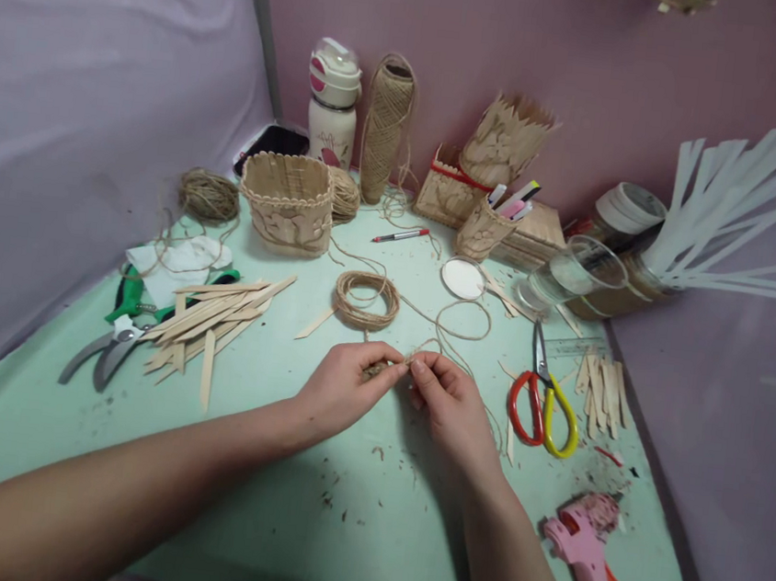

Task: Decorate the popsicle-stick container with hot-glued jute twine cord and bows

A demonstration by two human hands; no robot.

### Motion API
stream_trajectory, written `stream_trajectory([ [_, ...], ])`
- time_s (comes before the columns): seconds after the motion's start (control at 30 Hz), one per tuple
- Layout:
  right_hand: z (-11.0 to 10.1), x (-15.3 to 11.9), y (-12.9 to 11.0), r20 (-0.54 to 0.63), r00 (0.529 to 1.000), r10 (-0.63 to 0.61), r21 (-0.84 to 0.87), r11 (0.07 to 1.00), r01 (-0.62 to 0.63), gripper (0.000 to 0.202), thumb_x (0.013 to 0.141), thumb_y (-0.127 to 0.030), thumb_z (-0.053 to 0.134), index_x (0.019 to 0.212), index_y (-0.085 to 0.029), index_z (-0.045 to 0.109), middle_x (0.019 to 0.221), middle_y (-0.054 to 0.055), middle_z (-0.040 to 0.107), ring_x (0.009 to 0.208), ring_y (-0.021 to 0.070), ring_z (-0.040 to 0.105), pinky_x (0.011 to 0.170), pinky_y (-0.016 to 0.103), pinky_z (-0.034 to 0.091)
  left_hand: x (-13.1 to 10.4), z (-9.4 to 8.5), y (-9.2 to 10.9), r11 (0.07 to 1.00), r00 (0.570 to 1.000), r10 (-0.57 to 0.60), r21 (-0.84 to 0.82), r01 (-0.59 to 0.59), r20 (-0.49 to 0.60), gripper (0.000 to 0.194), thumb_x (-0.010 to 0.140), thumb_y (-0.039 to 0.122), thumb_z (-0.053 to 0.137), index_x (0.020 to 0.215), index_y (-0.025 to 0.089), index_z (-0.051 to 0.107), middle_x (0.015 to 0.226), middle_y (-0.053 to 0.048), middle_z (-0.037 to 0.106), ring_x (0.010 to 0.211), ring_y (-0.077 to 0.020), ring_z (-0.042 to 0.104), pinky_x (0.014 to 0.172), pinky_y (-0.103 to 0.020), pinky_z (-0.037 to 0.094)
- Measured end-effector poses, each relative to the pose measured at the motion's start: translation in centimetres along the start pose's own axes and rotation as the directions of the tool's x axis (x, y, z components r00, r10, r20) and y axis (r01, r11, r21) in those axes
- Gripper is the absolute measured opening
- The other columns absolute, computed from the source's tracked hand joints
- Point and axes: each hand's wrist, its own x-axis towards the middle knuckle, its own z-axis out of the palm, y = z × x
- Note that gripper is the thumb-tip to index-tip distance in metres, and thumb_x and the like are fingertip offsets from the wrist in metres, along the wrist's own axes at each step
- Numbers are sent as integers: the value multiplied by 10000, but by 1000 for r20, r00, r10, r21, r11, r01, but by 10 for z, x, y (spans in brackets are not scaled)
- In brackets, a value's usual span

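Low over the middle of the table, my left hand (pixel 350 384) and my right hand (pixel 449 408) meet at the fingertips. Both are closed in a pinch on jute twine (pixel 409 359). Part of the twine, which looks braided, shows under my left fingers; the rest in my palms is hidden. Just beyond my hands lies a coil of jute twine (pixel 366 300). Loose strands loop from it to the right, past my right hand. A thin wooden strip (pixel 316 324) lies beside the coil.
Left are pruning shears (pixel 123 337) and a pile of wooden strips (pixel 211 318). A wooden basket (pixel 286 206) and twine spool (pixel 386 128) stand behind. Right are scissors (pixel 539 399), a water glass (pixel 570 277), short sticks (pixel 603 394) and a pink glue gun (pixel 586 556).
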Motion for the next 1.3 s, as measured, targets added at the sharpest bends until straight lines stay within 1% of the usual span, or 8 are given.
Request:
stream_trajectory([
  [0.1, 1, 0, 0, -29, 999, -44, -51, 998, 42, 263, 842, -457, 586, 795, -200, 613, 587, -39, 491, 551, 126, 415, 552, 263, 324, 0, 1, -3, 1000, 999, 21, 10, -20, -27, 171, 857, 299, 571, 892, 192, 700, 865, -15, 733, 814, -170, 651, 748, -269, 473],
  [0.27, 6, -1, 1, -129, 980, -151, -140, 981, 133, 230, 826, -421, 602, 803, -193, 624, 716, 1, 598, 655, 149, 506, 611, 272, 388, 0, 2, -3, 998, 995, 68, 10, -67, -75, 149, 843, 255, 569, 840, 180, 698, 807, -24, 714, 754, -162, 635, 700, -262, 474],
  [0.5, 8, -2, 0, -158, 976, -153, -156, 979, 128, 224, 818, -409, 607, 775, -189, 621, 721, 6, 617, 645, 148, 523, 595, 270, 407, 0, 0, 1, 995, 990, 100, 35, -97, -96, 163, 839, 196, 547, 732, 164, 666, 715, -11, 655, 691, -134, 572, 661, -245, 437],
  [0.8, 10, -1, 1, -138, 975, -174, -135, 979, 155, 180, 813, -366, 612, 773, -191, 634, 748, 12, 625, 697, 155, 544, 652, 278, 426, -2, 1, -2, 980, 975, 183, 100, -171, -129, 176, 818, 153, 530, 675, 169, 633, 649, 3, 607, 626, -120, 519, 652, -246, 419],
  [0.93, 9, -2, 1, -112, 978, -176, -115, 980, 163, 173, 832, -360, 596, 778, -198, 617, 766, 10, 612, 719, 156, 542, 656, 274, 422, -1, 1, -2, 986, 980, 152, 94, -140, -129, 184, 818, 165, 530, 657, 168, 618, 630, 6, 580, 624, -122, 509, 627, -239, 408],
  [1.03, 9, -2, 1, -108, 980, -170, -112, 981, 158, 188, 842, -378, 588, 784, -200, 604, 758, 6, 596, 710, 152, 532, 639, 271, 411, 0, 1, -2, 992, 986, 107, 76, -98, -130, 143, 822, 185, 541, 709, 168, 627, 657, 8, 577, 632, -120, 504, 605, -232, 396],
  [1.17, 7, -2, 2, -99, 986, -136, -89, 988, 127, 218, 843, -412, 584, 794, -201, 603, 695, -5, 567, 669, 152, 517, 617, 278, 397, 1, 1, -2, 997, 992, 82, 2, -82, -96, 122, 838, 213, 536, 758, 163, 614, 711, 1, 590, 670, -122, 525, 633, -232, 415],
  [1.3, 6, -1, 2, -115, 987, -111, -115, 989, 98, 240, 838, -435, 585, 796, -201, 621, 627, -16, 537, 654, 162, 514, 613, 288, 391, 2, 2, -3, 995, 996, 30, -92, -39, -89, 116, 842, 224, 537, 779, 159, 609, 749, -5, 601, 700, -124, 550, 651, -231, 437],
])
